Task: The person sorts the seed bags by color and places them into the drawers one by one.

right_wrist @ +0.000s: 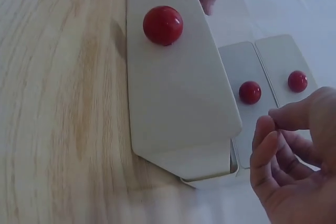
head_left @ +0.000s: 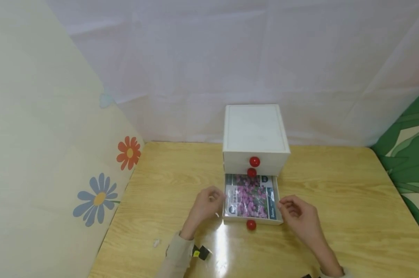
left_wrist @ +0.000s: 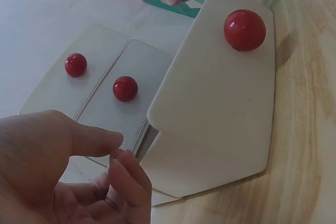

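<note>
A white drawer box (head_left: 256, 129) with red round knobs stands on the table. Its lowest drawer (head_left: 235, 220) is pulled out. A flat glossy packet (head_left: 252, 202) printed with pink flowers lies inside that drawer, over another printed piece near the back. My left hand (head_left: 206, 204) hovers by the drawer's left side, fingers loosely curled, thumb and forefinger tips close together. Beside the drawer's right side is my right hand (head_left: 301, 216), loosely bent the same way. Neither hand shows anything in its fingers. Both wrist views show the lower drawer's front (left_wrist: 210, 87) and its red knob (right_wrist: 163, 25).
The two upper drawers are shut, with red knobs (head_left: 254, 161). A pale cloth (head_left: 181, 77) hangs behind the wooden table (head_left: 174, 166). At the left is a wall with flower pictures (head_left: 99, 199). Green leaf shapes (head_left: 412, 162) show at the right. A small whitish scrap (head_left: 156, 243) lies front left.
</note>
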`<state>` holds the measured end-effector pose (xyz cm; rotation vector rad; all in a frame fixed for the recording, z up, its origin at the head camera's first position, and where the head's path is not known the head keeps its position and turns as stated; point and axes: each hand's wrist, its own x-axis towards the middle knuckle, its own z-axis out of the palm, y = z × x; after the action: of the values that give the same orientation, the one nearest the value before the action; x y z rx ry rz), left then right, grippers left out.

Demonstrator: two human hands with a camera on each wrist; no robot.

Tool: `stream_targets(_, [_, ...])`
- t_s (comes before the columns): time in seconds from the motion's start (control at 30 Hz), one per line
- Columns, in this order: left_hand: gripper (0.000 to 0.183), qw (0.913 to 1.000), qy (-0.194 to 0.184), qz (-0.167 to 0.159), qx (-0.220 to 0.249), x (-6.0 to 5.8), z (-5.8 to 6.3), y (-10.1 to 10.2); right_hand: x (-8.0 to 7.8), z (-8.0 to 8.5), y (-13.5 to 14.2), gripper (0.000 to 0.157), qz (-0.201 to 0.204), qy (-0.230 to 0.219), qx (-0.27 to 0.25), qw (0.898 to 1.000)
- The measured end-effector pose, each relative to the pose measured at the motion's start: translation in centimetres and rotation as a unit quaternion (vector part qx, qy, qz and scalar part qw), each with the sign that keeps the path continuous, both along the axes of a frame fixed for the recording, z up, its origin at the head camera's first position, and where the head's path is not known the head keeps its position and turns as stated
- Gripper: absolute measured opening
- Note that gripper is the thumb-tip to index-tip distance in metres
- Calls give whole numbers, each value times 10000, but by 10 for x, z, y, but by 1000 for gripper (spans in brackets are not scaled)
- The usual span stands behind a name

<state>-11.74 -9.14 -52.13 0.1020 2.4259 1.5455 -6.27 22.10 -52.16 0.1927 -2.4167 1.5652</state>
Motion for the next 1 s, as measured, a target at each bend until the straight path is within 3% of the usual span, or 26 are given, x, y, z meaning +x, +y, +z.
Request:
stream_targets(0.23, [24,9995,266,116,137,-8,11,-1,7,6,-15,32,391,1289,690,9885])
stream_targets(0.5, [27,9952,929,264,171,-20,28,-4,16,-1,-31,30,847,1963,1378,9671])
stream_targets(0.63, [28,9914,1194,266,463,-28,36,-3,16,-8,-38,4,1110,2558,1672,9457])
stream_targets(0.8, [31,9854,1448,369,816,-36,47,1,14,-15,-47,40,1327,3240,2210,9102])
stream_targets(1.0, [38,9691,2108,397,1220,-48,55,10,14,-22,-53,43,1599,3644,2910,8700])
